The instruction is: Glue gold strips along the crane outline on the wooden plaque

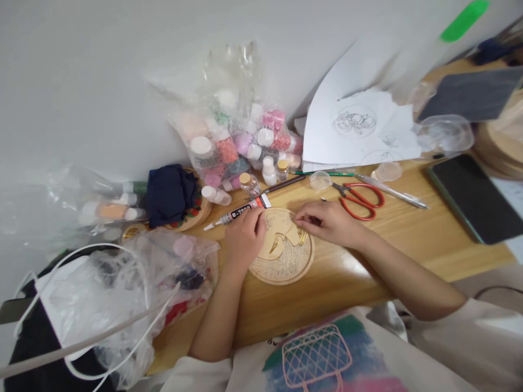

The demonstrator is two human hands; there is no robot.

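Observation:
A round wooden board (281, 269) lies on the table in front of me, with a raised line pattern and bright gold wire (277, 243) on its face. My left hand (244, 238) is closed at the board's upper left edge, its fingers curled and partly hidden. Over the upper right rim, my right hand (332, 223) pinches thumb and forefinger together; whatever is between them is too small to make out. Just beyond my left hand lies a glue tube (241, 211) marked B-7000. Red-handled scissors (362, 198) rest past my right hand.
Bags of small bottles (229, 147) lean on the wall. Line drawings (355, 122) stand behind a pen (392, 191). A dark phone (478, 196) lies at right. Left are a folded navy cloth (170, 193), a clear plastic bag (118, 305) and a white cable (87, 246).

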